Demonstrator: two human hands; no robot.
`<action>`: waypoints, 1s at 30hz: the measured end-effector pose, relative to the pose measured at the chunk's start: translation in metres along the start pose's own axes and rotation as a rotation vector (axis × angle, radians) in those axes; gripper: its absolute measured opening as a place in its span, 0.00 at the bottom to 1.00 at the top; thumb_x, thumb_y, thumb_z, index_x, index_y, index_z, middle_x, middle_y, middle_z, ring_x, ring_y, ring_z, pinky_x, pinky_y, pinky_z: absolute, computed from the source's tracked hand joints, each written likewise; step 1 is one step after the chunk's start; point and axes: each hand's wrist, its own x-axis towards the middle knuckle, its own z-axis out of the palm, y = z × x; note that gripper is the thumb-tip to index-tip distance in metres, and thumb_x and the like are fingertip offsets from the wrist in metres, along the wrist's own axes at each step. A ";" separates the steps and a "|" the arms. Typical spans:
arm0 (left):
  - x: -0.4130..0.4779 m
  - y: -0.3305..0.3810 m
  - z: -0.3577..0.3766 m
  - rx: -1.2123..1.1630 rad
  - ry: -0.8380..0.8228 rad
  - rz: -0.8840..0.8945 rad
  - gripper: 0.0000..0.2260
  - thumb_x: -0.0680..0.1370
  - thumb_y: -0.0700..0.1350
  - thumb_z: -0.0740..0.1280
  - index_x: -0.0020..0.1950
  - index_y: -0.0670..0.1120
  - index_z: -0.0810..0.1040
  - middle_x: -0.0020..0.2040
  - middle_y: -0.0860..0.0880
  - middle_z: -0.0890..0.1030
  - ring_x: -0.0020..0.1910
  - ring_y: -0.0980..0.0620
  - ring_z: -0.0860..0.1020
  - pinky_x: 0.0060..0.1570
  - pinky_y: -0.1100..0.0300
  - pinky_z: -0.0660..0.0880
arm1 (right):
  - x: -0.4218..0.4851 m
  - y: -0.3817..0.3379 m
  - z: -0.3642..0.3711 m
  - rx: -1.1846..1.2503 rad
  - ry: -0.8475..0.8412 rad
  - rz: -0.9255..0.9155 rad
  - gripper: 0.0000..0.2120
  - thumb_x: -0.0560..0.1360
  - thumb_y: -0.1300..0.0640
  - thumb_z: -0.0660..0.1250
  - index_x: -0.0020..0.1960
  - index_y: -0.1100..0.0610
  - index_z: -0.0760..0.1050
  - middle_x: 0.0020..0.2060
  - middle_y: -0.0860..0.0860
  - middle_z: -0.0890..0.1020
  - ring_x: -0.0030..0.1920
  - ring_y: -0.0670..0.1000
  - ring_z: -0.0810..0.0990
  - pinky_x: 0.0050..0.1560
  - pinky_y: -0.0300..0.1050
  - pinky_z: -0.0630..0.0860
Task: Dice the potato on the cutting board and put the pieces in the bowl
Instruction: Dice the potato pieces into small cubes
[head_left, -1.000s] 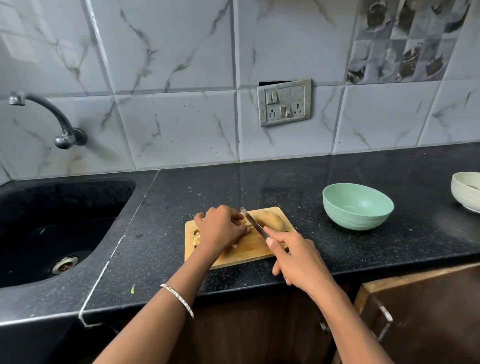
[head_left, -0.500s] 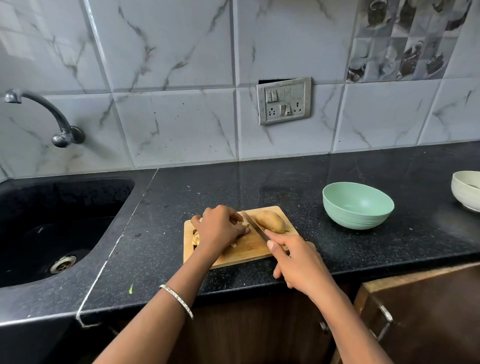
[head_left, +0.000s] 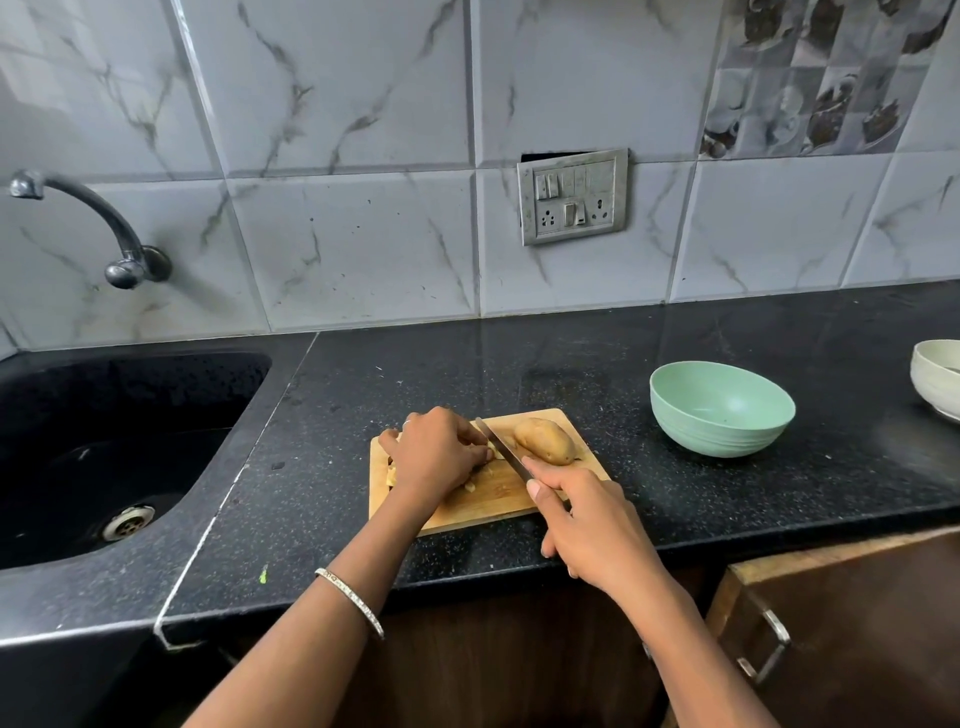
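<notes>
Clear lane from board to bowl
Bare black counter (head_left: 634, 467) runs from the cutting board (head_left: 488, 501) to the green bowl (head_left: 722, 410). The whole potato (head_left: 545, 440) and knife (head_left: 503, 449) crowd the board's right side, and the white bowl (head_left: 937, 382) looks well clear, though it's half out of frame.

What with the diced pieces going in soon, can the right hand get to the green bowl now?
Probably yes. The green bowl sits on the counter right of the cutting board, with only counter between it and the right hand, though that hand grips the knife.
</notes>
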 end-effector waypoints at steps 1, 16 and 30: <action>0.000 0.000 0.001 0.000 0.002 0.000 0.05 0.70 0.58 0.75 0.44 0.61 0.85 0.46 0.58 0.84 0.59 0.49 0.76 0.63 0.41 0.62 | 0.000 -0.001 0.001 -0.004 0.004 0.002 0.18 0.84 0.44 0.57 0.73 0.35 0.69 0.34 0.47 0.82 0.27 0.42 0.79 0.47 0.49 0.82; 0.006 -0.001 0.002 -0.046 -0.032 -0.009 0.05 0.69 0.55 0.76 0.35 0.59 0.83 0.42 0.57 0.84 0.57 0.49 0.76 0.60 0.43 0.65 | 0.017 -0.008 0.005 0.032 -0.063 0.057 0.18 0.85 0.50 0.55 0.73 0.48 0.72 0.34 0.51 0.80 0.19 0.41 0.73 0.24 0.37 0.71; -0.004 0.001 -0.014 0.049 0.063 -0.012 0.04 0.72 0.55 0.74 0.42 0.56 0.85 0.45 0.54 0.83 0.61 0.48 0.73 0.61 0.45 0.60 | 0.004 -0.006 -0.011 -0.058 0.031 0.013 0.18 0.84 0.47 0.58 0.73 0.39 0.71 0.46 0.52 0.84 0.41 0.50 0.84 0.44 0.49 0.82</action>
